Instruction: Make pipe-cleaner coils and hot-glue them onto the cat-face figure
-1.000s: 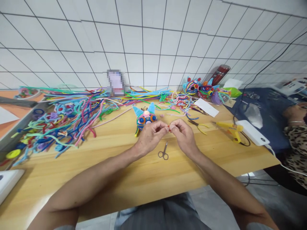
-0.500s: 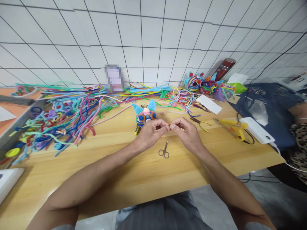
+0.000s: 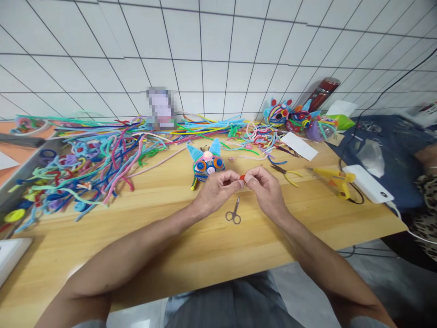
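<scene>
Between the fingertips of both hands is a small red piece of pipe cleaner (image 3: 242, 177), mostly hidden by the fingers. My left hand (image 3: 218, 189) pinches it from the left, and my right hand (image 3: 265, 186) pinches it from the right. Just behind my left hand sits a pipe-cleaner animal head (image 3: 207, 166) with light blue pointed ears, orange and blue ringed eyes and a pink knob on top. Small scissors (image 3: 234, 214) lie on the wooden table (image 3: 164, 255) below the hands, apart from them.
Loose pipe cleaners (image 3: 102, 159) pile up at left and along the wall. On the right lie yellow-handled pliers (image 3: 286, 174), a yellow glue gun (image 3: 336, 180) and a white power bank (image 3: 368, 183). Finished heads (image 3: 298, 119) and a red thermos (image 3: 323, 93) stand behind. A person's arm (image 3: 426, 159) shows at far right.
Slightly more of the red piece shows between my fingertips, and my right fingers have shifted a little. The view has tilted slightly; both hands still pinch the piece.
</scene>
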Available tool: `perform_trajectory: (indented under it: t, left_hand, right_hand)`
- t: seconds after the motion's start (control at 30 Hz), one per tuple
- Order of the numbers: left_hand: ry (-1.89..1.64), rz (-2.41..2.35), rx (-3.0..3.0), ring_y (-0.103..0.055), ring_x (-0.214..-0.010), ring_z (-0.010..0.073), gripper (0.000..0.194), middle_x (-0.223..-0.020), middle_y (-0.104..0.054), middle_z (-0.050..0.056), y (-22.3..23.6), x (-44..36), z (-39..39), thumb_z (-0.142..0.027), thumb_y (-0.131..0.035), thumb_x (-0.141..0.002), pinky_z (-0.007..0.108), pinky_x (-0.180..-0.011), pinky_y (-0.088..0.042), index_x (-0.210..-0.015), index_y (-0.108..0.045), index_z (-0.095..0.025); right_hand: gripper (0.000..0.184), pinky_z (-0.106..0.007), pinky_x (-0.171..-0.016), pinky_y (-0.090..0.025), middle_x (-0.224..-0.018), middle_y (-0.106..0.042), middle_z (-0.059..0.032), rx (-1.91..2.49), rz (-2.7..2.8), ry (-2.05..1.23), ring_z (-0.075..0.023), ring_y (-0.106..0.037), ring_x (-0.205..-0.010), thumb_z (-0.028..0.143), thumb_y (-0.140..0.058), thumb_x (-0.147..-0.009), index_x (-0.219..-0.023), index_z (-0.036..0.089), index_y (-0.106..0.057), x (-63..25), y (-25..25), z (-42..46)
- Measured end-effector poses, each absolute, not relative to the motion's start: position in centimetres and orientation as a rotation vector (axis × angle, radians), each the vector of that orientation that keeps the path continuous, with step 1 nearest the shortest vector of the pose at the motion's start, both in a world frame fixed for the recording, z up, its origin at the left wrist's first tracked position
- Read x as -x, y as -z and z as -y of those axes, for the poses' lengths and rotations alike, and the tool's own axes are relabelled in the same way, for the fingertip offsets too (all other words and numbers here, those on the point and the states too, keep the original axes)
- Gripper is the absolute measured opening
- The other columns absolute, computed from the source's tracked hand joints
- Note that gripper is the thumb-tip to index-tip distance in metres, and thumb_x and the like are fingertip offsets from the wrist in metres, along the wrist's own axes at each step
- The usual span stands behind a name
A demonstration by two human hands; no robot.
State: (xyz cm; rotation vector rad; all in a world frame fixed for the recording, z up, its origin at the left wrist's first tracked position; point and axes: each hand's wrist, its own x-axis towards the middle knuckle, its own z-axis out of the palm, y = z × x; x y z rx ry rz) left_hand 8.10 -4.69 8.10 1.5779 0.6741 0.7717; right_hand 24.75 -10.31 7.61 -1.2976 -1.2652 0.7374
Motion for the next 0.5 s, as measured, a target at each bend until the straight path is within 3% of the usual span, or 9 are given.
perform_trajectory:
  t: [0.3, 0.5]
  left_hand:
    - [-0.741, -0.680, -1.572, -0.049, -0.060, 0.0101, 0.034, -0.065, -0.063, -0.001, -8.10, -8.14, 4.75, -0.049, -0.074, -0.086, 0.024, -0.061, -0.043, -0.078, -0.072, -0.016]
    - [-0.694, -0.693, -1.679, -0.046, -0.059, 0.0095, 0.033, -0.070, -0.062, -0.001, -8.25, -7.97, 4.35, -0.048, -0.070, -0.088, 0.023, -0.056, -0.037, -0.083, -0.071, -0.015]
  right_hand:
    - [0.015, -0.029, -0.065, -0.044, -0.073, -0.063, 0.0016, 1.309, 1.305, -0.705, -0.0148, -0.056, -0.068, 0.034, -0.064, -0.089, -0.079, 0.023, -0.063, -24.76, -7.45, 10.78]
    - [0.017, -0.030, -0.066, -0.044, -0.072, -0.063, 0.0017, 1.320, 1.286, -0.722, -0.0149, -0.056, -0.068, 0.036, -0.066, -0.087, -0.078, 0.023, -0.062, -25.06, -7.59, 10.60]
